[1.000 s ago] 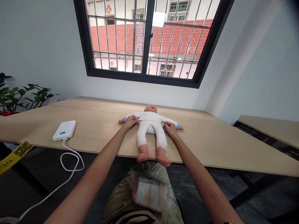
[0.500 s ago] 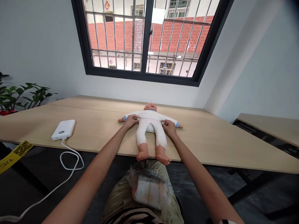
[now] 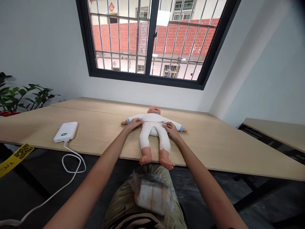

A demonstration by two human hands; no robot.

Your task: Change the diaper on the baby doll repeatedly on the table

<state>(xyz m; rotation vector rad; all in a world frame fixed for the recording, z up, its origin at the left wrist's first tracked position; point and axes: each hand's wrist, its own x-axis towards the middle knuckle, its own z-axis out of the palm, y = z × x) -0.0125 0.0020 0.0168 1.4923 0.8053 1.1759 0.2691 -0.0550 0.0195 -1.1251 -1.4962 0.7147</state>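
A baby doll (image 3: 154,131) in a white suit with blue cuffs lies on its back on the wooden table (image 3: 102,133), head toward the window, bare feet over the near edge. My left hand (image 3: 133,123) pinches the white clothing at the doll's left side, near the waist. My right hand (image 3: 170,130) pinches the clothing at the other side of the waist. Both arms reach straight forward. A folded diaper (image 3: 152,194) lies on my lap below the table edge.
A white power bank (image 3: 65,132) sits at the table's left, its white cable (image 3: 71,163) looping down off the edge. A green plant (image 3: 21,98) stands far left. A second table (image 3: 274,133) is at the right. A barred window (image 3: 152,38) fills the wall ahead.
Both hands stay at the doll's waist; my right hand's fingers have shifted slightly inward on the cloth. The doll has not moved.
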